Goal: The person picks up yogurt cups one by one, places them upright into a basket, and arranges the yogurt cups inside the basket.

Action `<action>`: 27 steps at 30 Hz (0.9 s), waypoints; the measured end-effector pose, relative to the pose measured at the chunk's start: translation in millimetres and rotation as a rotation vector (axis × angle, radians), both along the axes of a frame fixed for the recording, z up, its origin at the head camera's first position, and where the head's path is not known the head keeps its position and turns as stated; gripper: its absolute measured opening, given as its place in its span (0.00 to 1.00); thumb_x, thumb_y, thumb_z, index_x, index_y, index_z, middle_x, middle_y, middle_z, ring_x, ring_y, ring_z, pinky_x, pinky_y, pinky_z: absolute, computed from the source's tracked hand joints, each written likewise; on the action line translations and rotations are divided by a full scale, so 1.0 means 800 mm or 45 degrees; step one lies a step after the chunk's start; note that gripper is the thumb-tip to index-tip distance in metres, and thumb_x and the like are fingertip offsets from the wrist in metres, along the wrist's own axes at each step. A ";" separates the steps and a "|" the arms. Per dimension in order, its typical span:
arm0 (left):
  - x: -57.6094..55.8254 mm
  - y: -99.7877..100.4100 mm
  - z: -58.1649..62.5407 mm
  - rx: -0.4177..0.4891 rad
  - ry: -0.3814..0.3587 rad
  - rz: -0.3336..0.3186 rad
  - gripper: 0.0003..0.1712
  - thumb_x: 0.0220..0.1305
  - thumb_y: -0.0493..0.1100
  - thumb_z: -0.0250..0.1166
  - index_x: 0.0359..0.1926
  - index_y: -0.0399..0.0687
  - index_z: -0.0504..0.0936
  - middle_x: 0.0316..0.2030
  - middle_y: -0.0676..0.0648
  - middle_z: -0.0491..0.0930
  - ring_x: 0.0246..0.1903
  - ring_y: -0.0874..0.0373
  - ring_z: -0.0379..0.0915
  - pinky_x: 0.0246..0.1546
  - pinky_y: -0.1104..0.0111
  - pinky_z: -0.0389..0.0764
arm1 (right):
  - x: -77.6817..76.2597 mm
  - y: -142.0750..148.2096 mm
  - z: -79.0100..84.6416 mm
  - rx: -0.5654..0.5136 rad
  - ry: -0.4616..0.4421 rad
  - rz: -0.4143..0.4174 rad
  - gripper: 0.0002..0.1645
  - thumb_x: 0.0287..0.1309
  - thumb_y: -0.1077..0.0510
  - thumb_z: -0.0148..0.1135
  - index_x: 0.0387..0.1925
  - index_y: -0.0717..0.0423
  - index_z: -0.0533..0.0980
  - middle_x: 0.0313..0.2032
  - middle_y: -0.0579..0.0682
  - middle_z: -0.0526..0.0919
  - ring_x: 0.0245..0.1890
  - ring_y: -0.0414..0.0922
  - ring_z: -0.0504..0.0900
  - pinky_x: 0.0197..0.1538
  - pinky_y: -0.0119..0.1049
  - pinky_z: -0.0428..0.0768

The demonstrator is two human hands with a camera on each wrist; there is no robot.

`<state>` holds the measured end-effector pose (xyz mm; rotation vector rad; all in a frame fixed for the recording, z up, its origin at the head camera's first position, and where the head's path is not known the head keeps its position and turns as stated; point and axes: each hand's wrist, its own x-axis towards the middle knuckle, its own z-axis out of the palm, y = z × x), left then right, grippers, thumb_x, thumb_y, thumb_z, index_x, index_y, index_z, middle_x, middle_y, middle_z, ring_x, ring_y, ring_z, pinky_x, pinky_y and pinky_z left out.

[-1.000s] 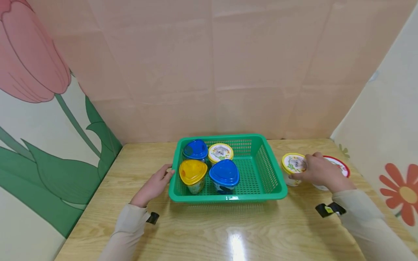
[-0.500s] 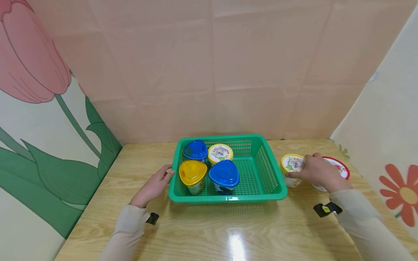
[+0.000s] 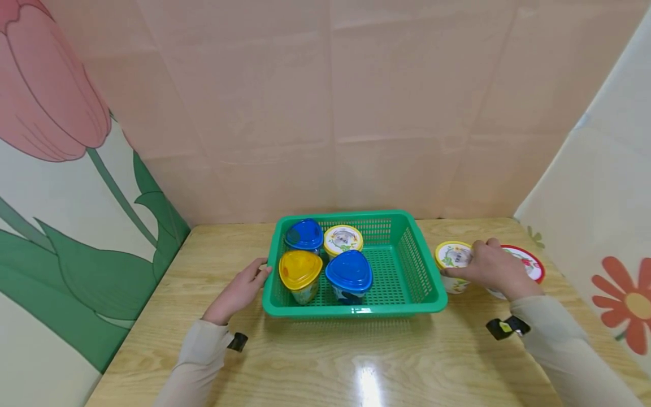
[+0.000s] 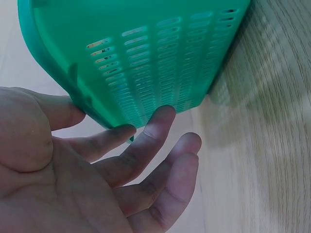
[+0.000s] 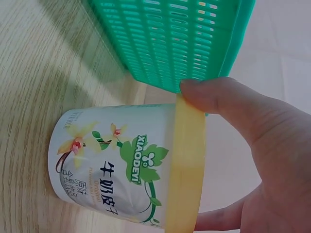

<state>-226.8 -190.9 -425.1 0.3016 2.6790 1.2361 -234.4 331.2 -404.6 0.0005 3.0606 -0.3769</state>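
Observation:
In the head view my right hand [image 3: 497, 271] pinches a white paper tub [image 3: 455, 284] with a yellow-rimmed lid. The right wrist view shows the thumb on the yellow lid edge [image 5: 184, 165], and flowers, a green leaf and "XIAODEYI" on the tub's side. The tub stands upright beside the right end of a green plastic basket [image 3: 402, 307]. My left hand [image 3: 239, 295] touches the basket's left rim with thumb and forefinger. The left wrist view shows its other fingers [image 4: 167, 189] loosely extended outside the slotted wall.
The basket holds a blue-lidded tub [image 3: 305, 233], another blue-lidded tub [image 3: 350, 270], a yellow-lidded tub [image 3: 301, 268] and a white-lidded tub [image 3: 343, 239]. A red-rimmed tub [image 3: 531, 265] stands behind my right hand. A wall [image 3: 330, 113] closes the table's back.
My right hand and the yellow-rimmed tub have shifted slightly left towards the basket. The left hand and the basket have stayed in place.

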 end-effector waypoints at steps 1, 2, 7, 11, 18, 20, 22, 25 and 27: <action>0.000 0.000 0.000 0.001 0.000 0.002 0.29 0.81 0.53 0.42 0.73 0.44 0.61 0.52 0.42 0.80 0.54 0.46 0.78 0.59 0.45 0.73 | 0.000 0.000 0.000 -0.003 0.005 0.004 0.62 0.40 0.17 0.65 0.45 0.74 0.69 0.36 0.65 0.67 0.27 0.53 0.72 0.24 0.42 0.70; 0.000 0.000 -0.001 0.005 -0.005 0.009 0.28 0.81 0.53 0.42 0.73 0.44 0.61 0.52 0.42 0.80 0.54 0.47 0.78 0.59 0.46 0.73 | 0.000 0.000 0.000 -0.003 0.012 0.005 0.62 0.40 0.17 0.65 0.45 0.74 0.69 0.36 0.65 0.67 0.27 0.53 0.72 0.24 0.42 0.70; -0.002 0.001 -0.001 0.010 0.002 0.000 0.28 0.82 0.53 0.42 0.73 0.43 0.61 0.53 0.41 0.80 0.54 0.46 0.78 0.59 0.45 0.73 | 0.001 0.000 0.003 -0.018 0.027 0.003 0.62 0.40 0.17 0.65 0.46 0.74 0.69 0.37 0.66 0.66 0.27 0.53 0.73 0.24 0.41 0.71; -0.002 0.001 -0.001 0.011 0.002 -0.005 0.29 0.82 0.53 0.42 0.73 0.43 0.61 0.54 0.41 0.80 0.54 0.45 0.78 0.59 0.45 0.73 | 0.001 0.000 0.008 -0.039 0.024 -0.006 0.63 0.41 0.18 0.66 0.47 0.76 0.68 0.38 0.67 0.66 0.27 0.54 0.73 0.24 0.41 0.71; 0.000 0.001 0.002 0.020 0.001 -0.011 0.29 0.82 0.53 0.41 0.73 0.42 0.61 0.54 0.40 0.80 0.54 0.46 0.78 0.59 0.46 0.73 | 0.001 0.000 0.014 -0.031 0.047 0.000 0.64 0.40 0.18 0.66 0.48 0.76 0.68 0.40 0.69 0.66 0.27 0.54 0.73 0.23 0.41 0.70; 0.000 0.001 0.002 0.023 -0.001 -0.011 0.28 0.82 0.53 0.41 0.73 0.43 0.61 0.54 0.40 0.80 0.54 0.45 0.78 0.59 0.46 0.73 | 0.001 0.000 0.016 -0.029 0.054 0.002 0.64 0.40 0.17 0.65 0.48 0.76 0.68 0.40 0.69 0.66 0.28 0.54 0.73 0.23 0.41 0.71; 0.001 0.001 0.002 0.026 -0.002 -0.015 0.28 0.82 0.53 0.41 0.73 0.42 0.61 0.54 0.40 0.80 0.54 0.45 0.78 0.59 0.45 0.72 | 0.001 0.001 0.018 -0.023 0.060 0.005 0.66 0.40 0.17 0.64 0.48 0.77 0.68 0.40 0.70 0.67 0.28 0.55 0.73 0.22 0.41 0.71; 0.001 0.002 0.002 0.027 -0.006 -0.011 0.28 0.82 0.52 0.42 0.73 0.43 0.61 0.53 0.41 0.80 0.54 0.45 0.78 0.60 0.45 0.72 | 0.001 0.002 0.022 -0.021 0.077 0.008 0.67 0.40 0.16 0.64 0.48 0.77 0.68 0.40 0.70 0.67 0.29 0.55 0.73 0.23 0.42 0.72; 0.001 0.002 0.002 0.025 -0.002 -0.013 0.28 0.82 0.52 0.41 0.73 0.43 0.61 0.53 0.41 0.80 0.54 0.45 0.78 0.59 0.45 0.72 | 0.000 0.002 0.025 -0.017 0.083 0.009 0.67 0.40 0.15 0.63 0.48 0.77 0.68 0.40 0.71 0.67 0.29 0.56 0.73 0.23 0.43 0.72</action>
